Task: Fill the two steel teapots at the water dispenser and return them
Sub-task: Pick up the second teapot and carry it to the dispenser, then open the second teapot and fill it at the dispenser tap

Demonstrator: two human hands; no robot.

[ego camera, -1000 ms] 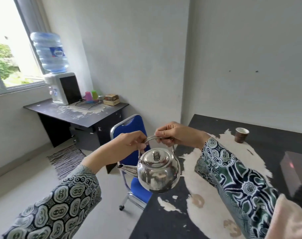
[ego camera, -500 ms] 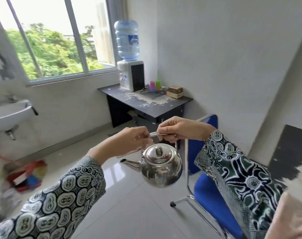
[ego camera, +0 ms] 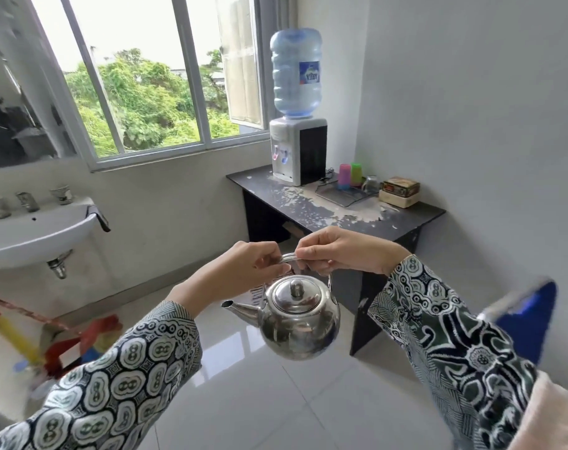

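A shiny steel teapot (ego camera: pixel 297 319) with its lid on hangs in front of me over the tiled floor, spout pointing left. My left hand (ego camera: pixel 243 271) and my right hand (ego camera: pixel 337 251) both pinch its wire handle from either side. The white water dispenser (ego camera: pixel 297 151) with a blue bottle on top stands ahead at the far left end of a dark worn table (ego camera: pixel 405 219), well beyond the teapot. Only one teapot is in view.
On the table beside the dispenser sit a tray (ego camera: pixel 339 196), pink and green cups (ego camera: pixel 350 173), a glass and a small box (ego camera: pixel 400 191). A white sink (ego camera: pixel 32 235) hangs on the left wall. A blue chair (ego camera: pixel 526 319) stands at right. Coloured items lie on the floor at left.
My view has swung left and closer to the dispenser table; the black table and blue chair slid off to the right. Both hands still hold the teapot's handle.
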